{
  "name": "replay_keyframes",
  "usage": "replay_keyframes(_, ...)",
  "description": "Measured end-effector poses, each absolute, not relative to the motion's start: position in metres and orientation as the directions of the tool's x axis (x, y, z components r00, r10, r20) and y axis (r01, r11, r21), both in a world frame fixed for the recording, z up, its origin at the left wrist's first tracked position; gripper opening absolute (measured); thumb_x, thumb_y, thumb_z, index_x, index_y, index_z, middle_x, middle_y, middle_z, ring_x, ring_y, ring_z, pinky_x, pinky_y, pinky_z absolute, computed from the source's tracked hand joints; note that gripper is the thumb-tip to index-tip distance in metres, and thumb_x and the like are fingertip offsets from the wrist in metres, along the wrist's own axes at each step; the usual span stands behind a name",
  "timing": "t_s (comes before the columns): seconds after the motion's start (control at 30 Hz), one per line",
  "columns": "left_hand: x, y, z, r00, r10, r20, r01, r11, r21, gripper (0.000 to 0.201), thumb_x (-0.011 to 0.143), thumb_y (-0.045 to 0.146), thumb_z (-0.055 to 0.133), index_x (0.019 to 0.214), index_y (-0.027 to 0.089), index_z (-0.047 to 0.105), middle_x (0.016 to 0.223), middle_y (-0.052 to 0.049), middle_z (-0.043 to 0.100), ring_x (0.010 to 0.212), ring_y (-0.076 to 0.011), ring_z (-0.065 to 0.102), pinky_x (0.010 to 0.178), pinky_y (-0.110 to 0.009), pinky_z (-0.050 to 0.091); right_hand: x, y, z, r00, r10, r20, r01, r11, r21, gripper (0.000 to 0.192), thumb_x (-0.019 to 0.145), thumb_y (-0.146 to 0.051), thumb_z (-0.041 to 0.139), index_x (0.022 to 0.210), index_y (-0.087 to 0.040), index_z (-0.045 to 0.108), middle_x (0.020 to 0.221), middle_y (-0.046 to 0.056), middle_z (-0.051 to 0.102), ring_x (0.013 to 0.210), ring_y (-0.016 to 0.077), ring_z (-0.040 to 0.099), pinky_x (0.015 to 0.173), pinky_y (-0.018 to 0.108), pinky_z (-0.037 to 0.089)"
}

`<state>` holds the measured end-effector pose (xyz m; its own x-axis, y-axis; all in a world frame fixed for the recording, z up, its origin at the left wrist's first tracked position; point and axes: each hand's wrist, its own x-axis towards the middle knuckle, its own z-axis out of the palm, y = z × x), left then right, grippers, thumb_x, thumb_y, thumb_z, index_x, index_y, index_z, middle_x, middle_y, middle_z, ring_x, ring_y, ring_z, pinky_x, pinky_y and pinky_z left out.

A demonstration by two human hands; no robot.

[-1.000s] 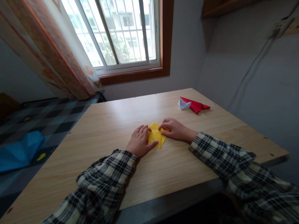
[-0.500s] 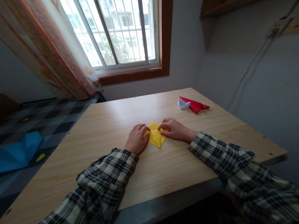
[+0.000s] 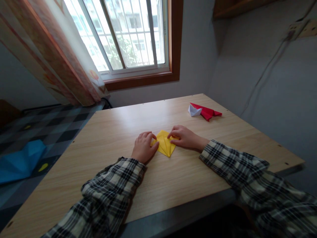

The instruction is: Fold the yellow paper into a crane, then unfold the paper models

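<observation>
A folded yellow origami paper [image 3: 164, 145] lies on the wooden table, one corner pointing at me and creases running across it. My left hand [image 3: 144, 146] is at its left side, thumb and fingers curled around that edge. On the opposite side, my right hand [image 3: 185, 137] pinches the right part of the paper, fingertips resting on its upper face. Parts of both side corners are hidden by the fingers.
Toward the table's [image 3: 119, 124] far right sit a white paper boat [image 3: 194, 110] and a red paper plane [image 3: 208, 111], touching or overlapping. To the left, a blue folded paper [image 3: 22, 160] lies on a checked cloth [image 3: 61, 122]. A window [image 3: 131, 39] is behind the table.
My left hand has shifted slightly left, its fingers drawn back a little from the yellow paper's middle. My right hand and the paper look nearly unchanged.
</observation>
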<state>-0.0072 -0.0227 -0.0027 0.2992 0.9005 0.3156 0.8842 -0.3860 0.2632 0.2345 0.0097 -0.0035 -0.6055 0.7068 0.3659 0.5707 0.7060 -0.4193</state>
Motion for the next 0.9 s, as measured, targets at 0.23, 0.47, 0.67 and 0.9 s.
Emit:
replay_keyframes(0.23, -0.0094, -0.0214, -0.0055, 0.293, 0.906, 0.306, 0.891, -0.375, 0.257, 0.022, 0.091, 0.037, 0.054, 0.104, 0.021, 0.062, 0.124, -0.012, 0.064, 0.124, -0.0302, 0.055, 0.108, -0.051, 0.043, 0.2346, 0.0097, -0.0028, -0.606, 0.712, 0.355, 0.576, 0.7, -0.422, 0.019, 0.085, -0.024, 0.072, 0.103, -0.019, 0.078, 0.095, 0.007, 0.066, 0.089, 0.0192, 0.059, 0.082, 0.032, 0.045)
replay_keyframes(0.47, -0.0102, -0.0211, -0.0087, 0.316, 0.895, 0.314, 0.877, -0.402, 0.263, 0.035, 0.092, 0.036, 0.055, 0.123, 0.02, 0.06, 0.134, -0.013, 0.059, 0.13, -0.0312, 0.049, 0.112, -0.053, 0.04, 0.2352, 0.0111, -0.0044, -0.61, 0.705, 0.363, 0.572, 0.708, -0.414, 0.02, 0.085, -0.025, 0.072, 0.103, -0.02, 0.078, 0.095, 0.007, 0.066, 0.088, 0.0195, 0.059, 0.081, 0.032, 0.045)
replay_keyframes(0.67, -0.0105, -0.0202, -0.0097, 0.418, 0.85, 0.32, 0.835, -0.499, 0.233, 0.033, 0.097, 0.03, 0.048, 0.124, 0.024, 0.066, 0.136, -0.01, 0.058, 0.131, -0.0282, 0.047, 0.114, -0.053, 0.039, 0.2349, 0.0118, -0.0059, -0.61, 0.703, 0.366, 0.577, 0.711, -0.402, 0.029, 0.087, -0.026, 0.07, 0.115, -0.019, 0.074, 0.098, 0.008, 0.066, 0.093, 0.0205, 0.059, 0.086, 0.034, 0.045)
replay_keyframes(0.9, -0.0096, -0.0198, -0.0094, 0.461, 0.83, 0.313, 0.822, -0.533, 0.201, 0.034, 0.098, 0.034, 0.047, 0.123, 0.022, 0.067, 0.134, -0.011, 0.06, 0.13, -0.0288, 0.049, 0.115, -0.053, 0.039, 0.2336, 0.0105, -0.0058, -0.603, 0.716, 0.352, 0.599, 0.697, -0.394, 0.038, 0.088, -0.029, 0.07, 0.123, -0.016, 0.071, 0.102, 0.01, 0.066, 0.096, 0.0219, 0.059, 0.088, 0.035, 0.046)
